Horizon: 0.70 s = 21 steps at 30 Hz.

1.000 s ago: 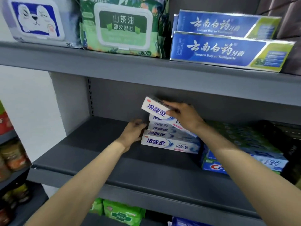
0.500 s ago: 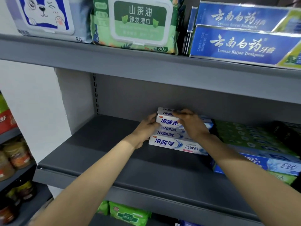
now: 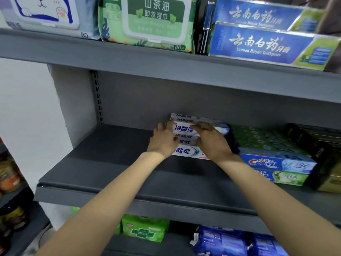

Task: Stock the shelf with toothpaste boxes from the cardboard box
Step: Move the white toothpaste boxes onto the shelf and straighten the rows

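White-and-blue toothpaste boxes (image 3: 186, 143) sit stacked near the centre of the frame, well back on the grey middle shelf (image 3: 114, 174). The left hand (image 3: 163, 140) presses the stack's left end with loosely spread fingers. The right hand (image 3: 210, 139) lies over the front of the upper boxes, fingers fairly straight and gripping nothing. This looks like the squaring-up step after a box was placed. Next would likely be drawing both hands out and fetching another box; the cardboard box is out of view. Just right of the stack lie Crest boxes (image 3: 276, 163). At upper right, the shelf above holds blue Yunnan Baiyao boxes (image 3: 258, 45); wet-wipe packs (image 3: 147, 23) fill the upper left.
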Available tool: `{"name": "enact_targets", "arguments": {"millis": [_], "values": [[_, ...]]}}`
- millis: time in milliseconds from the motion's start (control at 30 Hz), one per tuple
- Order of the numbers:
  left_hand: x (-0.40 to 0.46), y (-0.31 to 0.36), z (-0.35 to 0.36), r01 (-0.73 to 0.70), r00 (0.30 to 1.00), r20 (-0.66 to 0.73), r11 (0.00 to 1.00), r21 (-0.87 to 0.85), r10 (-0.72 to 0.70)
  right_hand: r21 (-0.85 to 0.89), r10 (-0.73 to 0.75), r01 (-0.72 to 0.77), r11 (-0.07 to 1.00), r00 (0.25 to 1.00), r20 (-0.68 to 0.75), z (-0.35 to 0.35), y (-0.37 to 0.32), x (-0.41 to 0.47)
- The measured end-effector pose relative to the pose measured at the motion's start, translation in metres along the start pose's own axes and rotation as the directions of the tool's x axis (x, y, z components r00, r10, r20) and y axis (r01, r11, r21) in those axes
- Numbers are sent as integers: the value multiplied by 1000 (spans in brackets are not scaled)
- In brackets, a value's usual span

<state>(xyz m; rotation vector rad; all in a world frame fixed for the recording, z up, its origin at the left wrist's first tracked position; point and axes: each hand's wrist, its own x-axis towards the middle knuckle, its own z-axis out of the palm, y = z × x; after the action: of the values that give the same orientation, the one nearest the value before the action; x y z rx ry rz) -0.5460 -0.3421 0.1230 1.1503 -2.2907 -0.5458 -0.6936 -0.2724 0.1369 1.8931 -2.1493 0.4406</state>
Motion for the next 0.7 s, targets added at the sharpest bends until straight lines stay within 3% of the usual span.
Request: {"name": "enact_targets", "arguments": {"millis": [67, 167, 400, 700], "values": [[-14, 10, -3, -6, 1000, -17, 973, 233, 11, 4, 41, -41, 999, 998, 49, -8, -6, -12], [-42, 28, -9, -49, 997, -39, 916, 397, 71, 57, 105, -112, 992, 988, 109, -24, -20, -35], [-149, 50, -21, -95, 987, -61, 858, 504, 146, 341, 44, -67, 938, 996, 74, -40, -60, -126], [-331, 4, -38, 83, 992, 52, 892, 445, -118, 510, -141, -17, 860, 953, 269, -22, -166, -256]]}}
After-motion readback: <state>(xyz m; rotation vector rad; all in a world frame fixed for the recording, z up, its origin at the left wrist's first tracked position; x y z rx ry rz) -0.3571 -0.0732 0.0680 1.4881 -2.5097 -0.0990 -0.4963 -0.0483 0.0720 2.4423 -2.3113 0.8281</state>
